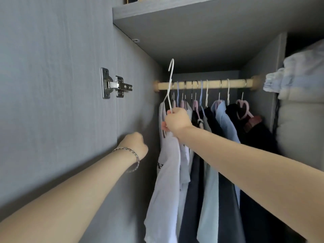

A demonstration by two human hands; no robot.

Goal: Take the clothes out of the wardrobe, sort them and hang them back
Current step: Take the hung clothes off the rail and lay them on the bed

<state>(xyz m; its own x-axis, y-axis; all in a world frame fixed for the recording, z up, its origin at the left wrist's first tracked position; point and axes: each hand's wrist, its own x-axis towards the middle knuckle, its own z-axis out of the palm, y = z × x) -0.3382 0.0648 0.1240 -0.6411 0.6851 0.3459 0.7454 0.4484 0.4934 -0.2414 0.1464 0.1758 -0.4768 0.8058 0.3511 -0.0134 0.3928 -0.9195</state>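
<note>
The right hand (177, 120) is clamping the white hanger (169, 90) by its neck to lift its hook clear of the rod (213, 84), while the left hand (135, 144) is hovering curled and empty.

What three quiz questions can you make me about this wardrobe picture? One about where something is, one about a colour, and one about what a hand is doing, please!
1. Compared with the rod, where is the hook of the white hanger in the right hand?
A. Hooked over it
B. Higher up, off it
C. Far below it

2. What colour is the rod?
A. Pale wood
B. Red
C. Black

3. What is the right hand doing?
A. Lying flat and open
B. Gripping the hanger
C. Pointing one finger

Answers:
1 B: the hook stands above the rod and catches on nothing.
2 A: the rod is light wood between the grey walls.
3 B: the fingers are curled round the hanger just below its neck.
</note>
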